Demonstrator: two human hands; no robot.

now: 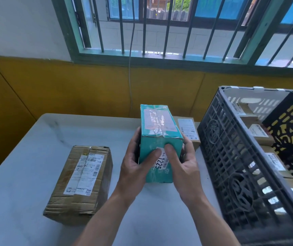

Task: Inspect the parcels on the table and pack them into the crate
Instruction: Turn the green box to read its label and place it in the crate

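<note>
A teal cardboard parcel [157, 128], taped on top and bearing a label that reads 1225, is held above the middle of the table. My left hand [135, 167] grips its left side with the thumb on the near face. My right hand [186, 164] grips its right side, thumb also on the near face. A creased brown parcel [82, 180] with a white shipping label lies on the table to the left. Behind the teal one sits a smaller brown parcel [189, 131]. The dark grey slatted crate [234, 157] stands on the right and holds several brown parcels [261, 134].
The white table [27, 166] reaches to a yellow wall under a barred window. A thin cable [130, 77] hangs down the wall behind the table. The crate's tall near wall stands right beside my right hand.
</note>
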